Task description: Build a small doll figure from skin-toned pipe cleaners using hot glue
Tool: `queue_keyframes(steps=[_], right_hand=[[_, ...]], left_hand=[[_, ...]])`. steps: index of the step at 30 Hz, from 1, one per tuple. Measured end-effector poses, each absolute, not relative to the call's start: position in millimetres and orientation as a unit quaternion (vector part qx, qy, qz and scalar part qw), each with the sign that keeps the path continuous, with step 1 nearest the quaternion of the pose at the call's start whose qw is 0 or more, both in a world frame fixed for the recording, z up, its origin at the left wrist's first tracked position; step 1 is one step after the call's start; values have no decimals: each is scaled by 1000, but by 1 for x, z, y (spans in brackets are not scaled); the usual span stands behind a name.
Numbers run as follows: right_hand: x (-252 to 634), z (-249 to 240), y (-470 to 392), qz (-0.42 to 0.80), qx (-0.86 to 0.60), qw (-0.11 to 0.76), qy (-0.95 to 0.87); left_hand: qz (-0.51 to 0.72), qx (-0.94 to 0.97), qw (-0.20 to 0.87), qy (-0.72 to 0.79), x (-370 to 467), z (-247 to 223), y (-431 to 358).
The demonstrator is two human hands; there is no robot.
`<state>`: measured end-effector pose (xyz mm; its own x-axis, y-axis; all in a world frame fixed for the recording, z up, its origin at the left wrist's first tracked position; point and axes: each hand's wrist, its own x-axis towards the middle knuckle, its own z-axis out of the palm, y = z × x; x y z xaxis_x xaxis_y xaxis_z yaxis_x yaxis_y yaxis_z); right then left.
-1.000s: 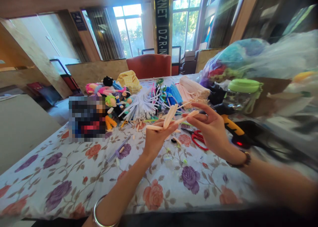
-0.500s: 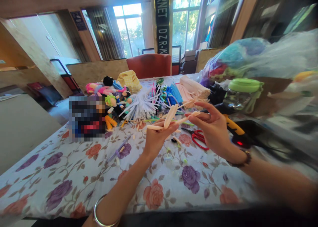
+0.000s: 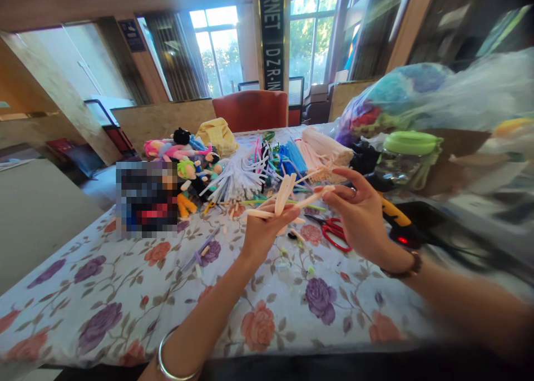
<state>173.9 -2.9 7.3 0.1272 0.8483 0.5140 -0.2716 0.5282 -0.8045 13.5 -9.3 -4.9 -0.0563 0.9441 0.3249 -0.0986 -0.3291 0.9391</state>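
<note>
Above the table (image 3: 125,308), just in front of the scissors (image 3: 334,232), both hands meet on a bundle of peach stems (image 3: 287,194). The left hand (image 3: 262,231) has its grip closed round the lower ends of the stems, thumb pressed over them, so that they fan up and away from the fingers. The right hand (image 3: 361,217) pinches the far end of one stem between thumb and forefinger, the other fingers spread loosely; a ring shows on one finger and a dark bracelet on the wrist. Left of the scissors and farther back lies a heap of white stems (image 3: 233,178), with blue stems (image 3: 292,158) beside it and small dolls (image 3: 183,153) beyond that, next to a blurred patch. Right of the scissors lies a glue gun (image 3: 390,214) with a yellow handle, touching the right hand's far side as seen from here, and behind it stands a jar (image 3: 403,158) with a green lid. Cut bits of stem lie scattered on the floral cloth around the scissors.
</note>
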Motion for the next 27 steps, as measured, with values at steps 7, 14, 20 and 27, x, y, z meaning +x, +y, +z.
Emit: queue_keyframes(steps=[7,14,20,27], right_hand=[[174,10,-4,411,-279,706,-505],[173,11,-4,428,-289,705,-486],[172,8,-2,444,-289,701,-477],[172,9,-1,461,-301,696,-460]], left_hand=[[607,546,426,390,13,-6,-9],[610,561,403,388,13,-6,-11],[615,566,387,389,13,-6,-10],[611,570,395,382,13,-6,-10]])
